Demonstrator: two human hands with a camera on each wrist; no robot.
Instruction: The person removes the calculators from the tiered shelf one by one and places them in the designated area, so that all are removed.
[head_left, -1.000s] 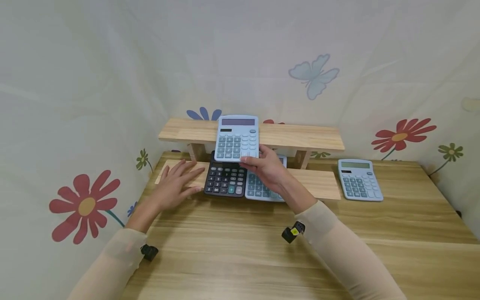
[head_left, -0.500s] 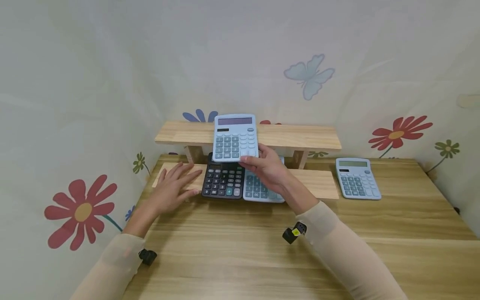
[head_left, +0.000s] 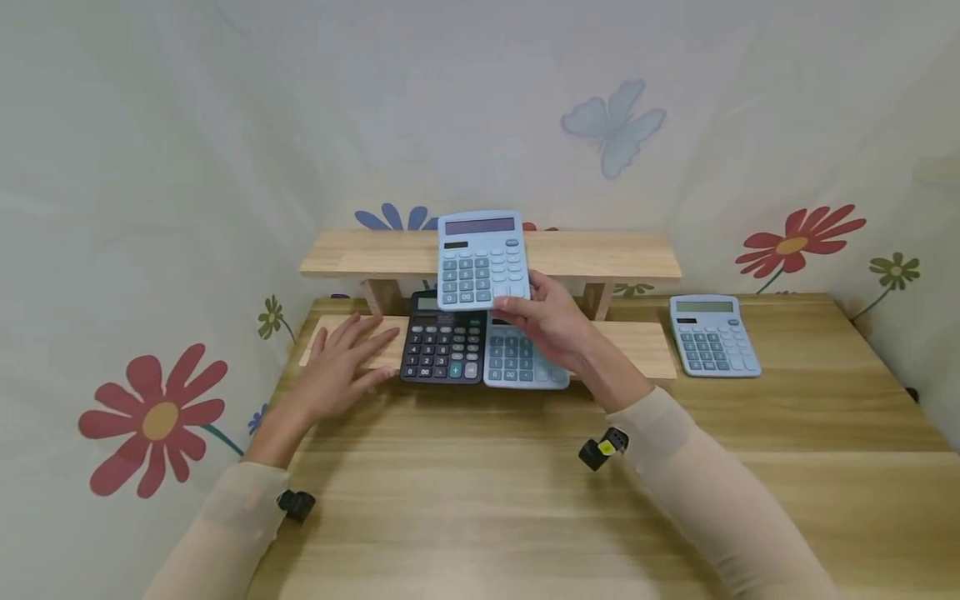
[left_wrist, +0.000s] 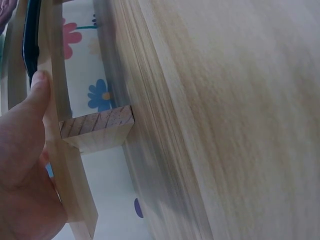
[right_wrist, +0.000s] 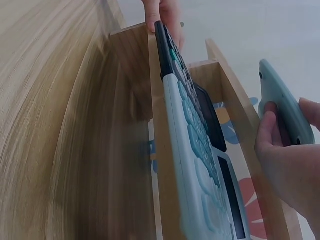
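Observation:
My right hand [head_left: 555, 325] holds a light blue calculator [head_left: 480, 258] by its lower right corner, the thumb on its front and fingers behind it. It is raised in front of the upper shelf board [head_left: 600, 252]; in the right wrist view the held calculator [right_wrist: 282, 102] stands apart from that board. On the lower board [head_left: 630, 343] a black calculator [head_left: 442, 354] and another light blue calculator [head_left: 517, 371] lean side by side, the blue one partly hidden by my right hand. My left hand [head_left: 341, 367] rests on the lower board's left end, fingers spread, thumb near the black calculator.
A further light blue calculator [head_left: 716, 337] lies on the wooden table [head_left: 480, 500] to the right of the two-tier wooden shelf. Behind the shelf hangs a pale curtain [head_left: 465, 108] with printed flowers and a butterfly. Short wooden blocks [left_wrist: 100, 127] support the boards.
My right hand has moved slightly to the right with the held calculator. My left hand keeps its place on the lower board. The head view has shifted a little.

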